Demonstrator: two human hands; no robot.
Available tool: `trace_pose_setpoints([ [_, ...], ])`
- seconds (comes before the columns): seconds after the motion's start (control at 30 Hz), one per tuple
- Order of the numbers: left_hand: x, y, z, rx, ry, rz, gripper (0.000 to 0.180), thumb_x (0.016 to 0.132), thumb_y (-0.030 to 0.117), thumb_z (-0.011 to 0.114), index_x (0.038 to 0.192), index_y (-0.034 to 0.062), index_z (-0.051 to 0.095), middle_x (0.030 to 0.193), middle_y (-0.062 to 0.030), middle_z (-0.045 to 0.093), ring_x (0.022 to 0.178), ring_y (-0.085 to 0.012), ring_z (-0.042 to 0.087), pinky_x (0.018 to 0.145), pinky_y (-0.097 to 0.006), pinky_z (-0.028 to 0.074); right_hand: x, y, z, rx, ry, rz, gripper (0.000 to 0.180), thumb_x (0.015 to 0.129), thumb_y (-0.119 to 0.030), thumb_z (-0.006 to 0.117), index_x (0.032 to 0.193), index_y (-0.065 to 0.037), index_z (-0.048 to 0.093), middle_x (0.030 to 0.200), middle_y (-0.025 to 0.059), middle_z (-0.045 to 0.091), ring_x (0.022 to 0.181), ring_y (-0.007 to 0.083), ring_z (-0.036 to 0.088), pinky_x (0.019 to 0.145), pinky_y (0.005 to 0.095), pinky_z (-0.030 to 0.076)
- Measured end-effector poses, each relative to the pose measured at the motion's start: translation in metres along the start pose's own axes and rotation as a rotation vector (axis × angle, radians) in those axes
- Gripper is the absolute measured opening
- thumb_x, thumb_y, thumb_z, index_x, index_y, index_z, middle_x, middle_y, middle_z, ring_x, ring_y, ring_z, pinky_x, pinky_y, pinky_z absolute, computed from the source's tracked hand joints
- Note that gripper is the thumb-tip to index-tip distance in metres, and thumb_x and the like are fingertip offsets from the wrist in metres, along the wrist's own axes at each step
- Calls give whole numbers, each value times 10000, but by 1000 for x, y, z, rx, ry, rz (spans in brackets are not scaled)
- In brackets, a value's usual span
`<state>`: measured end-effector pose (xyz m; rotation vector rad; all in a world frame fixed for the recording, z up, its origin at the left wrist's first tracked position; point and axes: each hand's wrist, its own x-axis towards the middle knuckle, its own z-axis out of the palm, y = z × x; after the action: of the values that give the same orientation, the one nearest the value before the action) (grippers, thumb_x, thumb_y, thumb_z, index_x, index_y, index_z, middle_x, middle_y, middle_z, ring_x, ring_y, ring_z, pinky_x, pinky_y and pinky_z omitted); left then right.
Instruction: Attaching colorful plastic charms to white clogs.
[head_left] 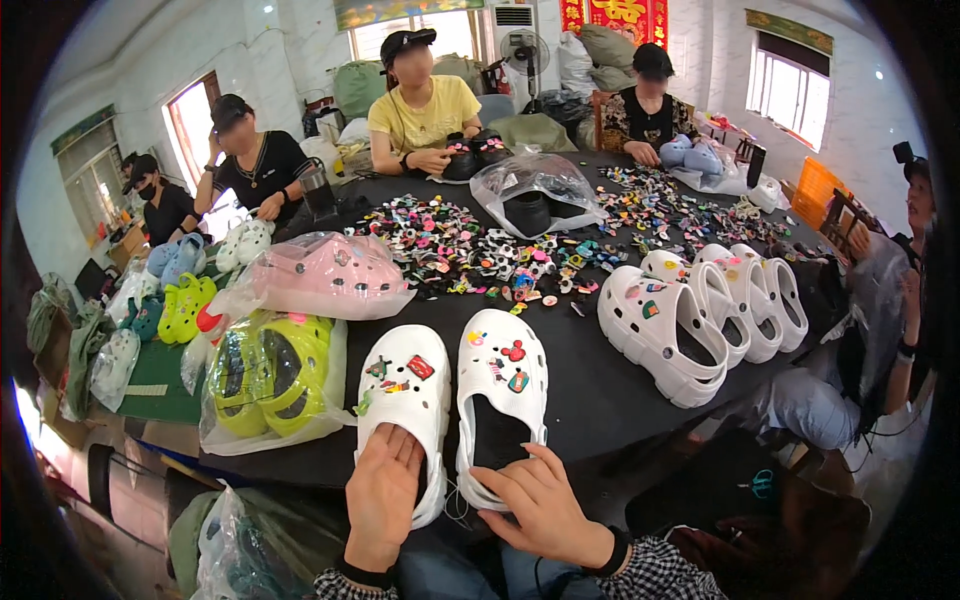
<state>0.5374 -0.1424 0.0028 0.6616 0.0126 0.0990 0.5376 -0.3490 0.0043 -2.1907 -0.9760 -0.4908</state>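
Observation:
Two white clogs lie side by side in front of me, toes away, with small coloured charms on their uppers. My left hand (385,490) is palm up, its fingers stretched out into the opening of the left white clog (405,350); the upper hides the fingertips. At the heel of the right white clog (505,345), my right hand (540,505) grips the rim and strap, with fingers over the opening. A thin pale loop hangs between the two heels. The charms include a red mouse-head shape and a red rectangle on the left clog.
Loose charms (450,240) cover the black table's middle. Several white clogs (665,335) stand right; bagged lime clogs (265,375) and bagged pink clogs (325,275) lie left. An opened plastic bag with black shoes (535,210) sits beyond. Co-workers sit around the table; one holds black clogs (475,155).

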Motion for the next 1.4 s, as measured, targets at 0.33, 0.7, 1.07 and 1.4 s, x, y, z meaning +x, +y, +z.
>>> trace_pose_setpoints([
  [0.33, 15, 3, -2, -59, -10, -49, 455, 930, 243, 477, 1296, -24, 437, 1316, -104, 463, 1239, -229, 415, 1075, -359, 291, 11, 2, -10, 76, -148, 5, 519, 819, -228, 691, 1279, -63, 517, 995, 65, 589, 972, 222, 557, 1045, 435, 324],
  [0.7, 12, -6, 4, 118, 124, 44, 430, 909, 89, 518, 1306, -41, 417, 1308, -126, 484, 1213, -223, 458, 1046, -364, 335, 38, 27, -57, 575, -164, 251, 173, 893, -115, 611, 1026, -17, 661, 918, 108, 671, 858, 197, 656, 754, 310, 510],
  [1.07, 12, -5, 7, 90, 117, 66, 366, 914, 55, 508, 1261, -46, 453, 1266, -136, 518, 1194, -228, 493, 1032, -368, 372, 182, 166, -98, -192, 246, 109, 143, 870, -44, 539, 949, 5, 647, 841, 143, 670, 751, 243, 662, 672, 364, 514],
  [1.4, 11, -7, 5, 128, 177, 57, 386, 908, 54, 499, 1281, -33, 446, 1258, -128, 539, 1182, -250, 520, 1002, -374, 413, 194, 268, -49, -859, -427, 617, 238, 882, -145, 531, 1008, -17, 687, 1067, 198, 657, 978, 335, 657, 812, 440, 536],
])
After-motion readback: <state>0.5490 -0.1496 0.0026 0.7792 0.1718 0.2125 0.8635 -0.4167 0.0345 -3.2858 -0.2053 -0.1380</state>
